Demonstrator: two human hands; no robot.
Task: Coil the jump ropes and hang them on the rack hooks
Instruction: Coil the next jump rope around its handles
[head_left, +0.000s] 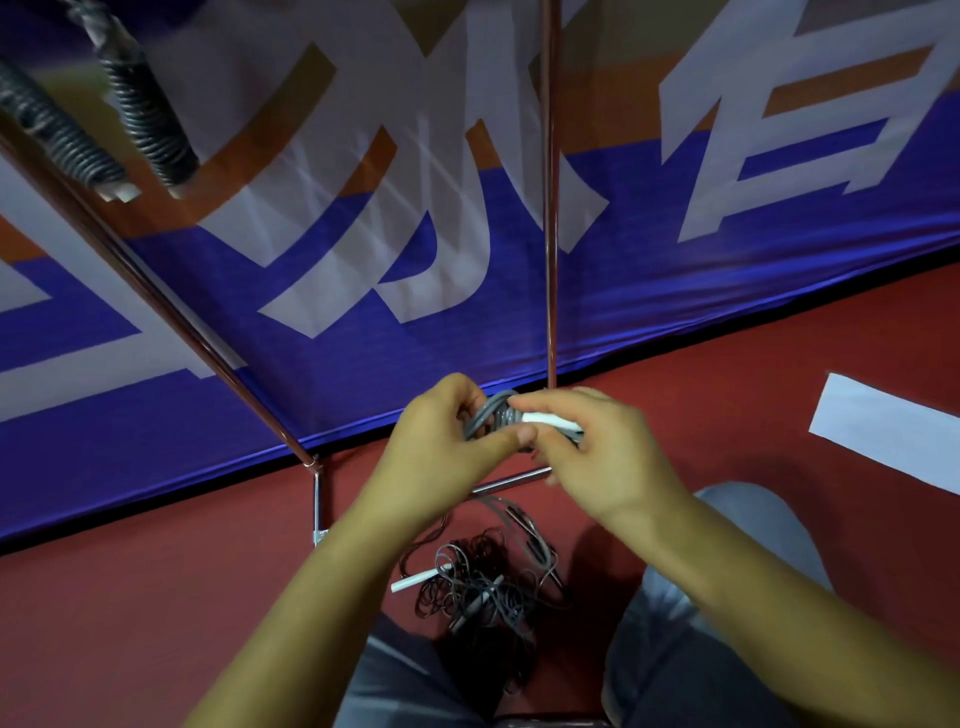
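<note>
I hold the grey coiled rope (493, 418) between both hands, left hand (447, 441) gripping the bundle, right hand (597, 457) pinching its white handle (550, 422), long axis sideways, rack post (550, 208) directly above, right nearer.

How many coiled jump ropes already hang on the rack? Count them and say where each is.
2. One dark coiled jump rope hangs at the far upper left; a second dark coil hangs just right of it. More may hang beyond the frame's top edge.
</note>
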